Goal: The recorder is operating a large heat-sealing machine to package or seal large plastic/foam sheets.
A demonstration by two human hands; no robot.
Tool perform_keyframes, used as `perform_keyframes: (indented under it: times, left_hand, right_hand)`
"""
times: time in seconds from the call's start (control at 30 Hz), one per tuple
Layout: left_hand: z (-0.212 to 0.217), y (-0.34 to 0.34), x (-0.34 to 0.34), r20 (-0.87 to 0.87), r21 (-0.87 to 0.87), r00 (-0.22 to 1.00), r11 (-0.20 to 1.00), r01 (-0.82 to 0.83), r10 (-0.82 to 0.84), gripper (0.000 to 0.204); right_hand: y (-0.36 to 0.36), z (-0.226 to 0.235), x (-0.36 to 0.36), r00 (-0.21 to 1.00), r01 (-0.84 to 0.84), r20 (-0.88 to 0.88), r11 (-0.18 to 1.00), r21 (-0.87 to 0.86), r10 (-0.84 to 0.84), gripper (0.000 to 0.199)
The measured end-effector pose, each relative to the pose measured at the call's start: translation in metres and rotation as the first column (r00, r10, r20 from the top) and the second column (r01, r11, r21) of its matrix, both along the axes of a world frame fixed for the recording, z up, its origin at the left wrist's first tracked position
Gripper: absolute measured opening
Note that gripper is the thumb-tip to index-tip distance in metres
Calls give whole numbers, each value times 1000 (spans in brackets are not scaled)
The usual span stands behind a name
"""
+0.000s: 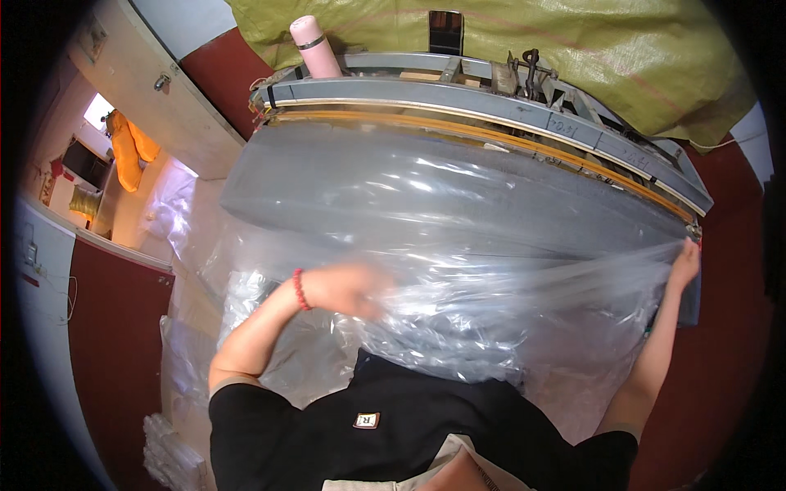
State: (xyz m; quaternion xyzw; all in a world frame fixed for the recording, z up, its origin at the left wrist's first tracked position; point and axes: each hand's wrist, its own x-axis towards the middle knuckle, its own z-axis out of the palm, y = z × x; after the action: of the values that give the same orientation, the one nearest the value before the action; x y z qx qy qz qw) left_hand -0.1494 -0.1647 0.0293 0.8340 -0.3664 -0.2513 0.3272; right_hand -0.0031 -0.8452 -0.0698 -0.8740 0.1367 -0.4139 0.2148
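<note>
On the left, a stack of folded clear bags (176,454) is lying by the floor, and the left hand (348,288), blurred, is pressing on the clear plastic sheet (426,237); whether its fingers are clenched I cannot tell. Across the middle, the sheet is stretching over the grey sealing machine (491,98), its long axis running left to right. Behind, a pink bottle (313,47) is standing upright before a green tarp (573,41). At the right, the right hand (686,260) is pinching the sheet's edge.

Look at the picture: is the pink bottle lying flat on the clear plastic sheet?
No: the pink bottle stands upright on the grey machine frame, beyond the plastic sheet.
</note>
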Motion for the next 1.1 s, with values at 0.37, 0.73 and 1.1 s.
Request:
perform_keyframes:
  times: [0.37, 0.73, 1.1]
  left_hand:
    - [134, 278, -16, 36, -39, 555, 556, -830, 831, 22]
    - [-41, 213, 8, 749, 272, 437, 370, -888, 499, 56]
    - [-74, 128, 54, 587, 72, 670, 795, -602, 454, 48]
  right_hand:
    - [-138, -32, -46, 929, 285, -268, 956, 76, -255, 41]
    - [-90, -24, -54, 820, 444, -358, 891, -97, -447, 40]
    - [-102, -31, -53, 808, 452, -396, 890, -58, -436, 41]
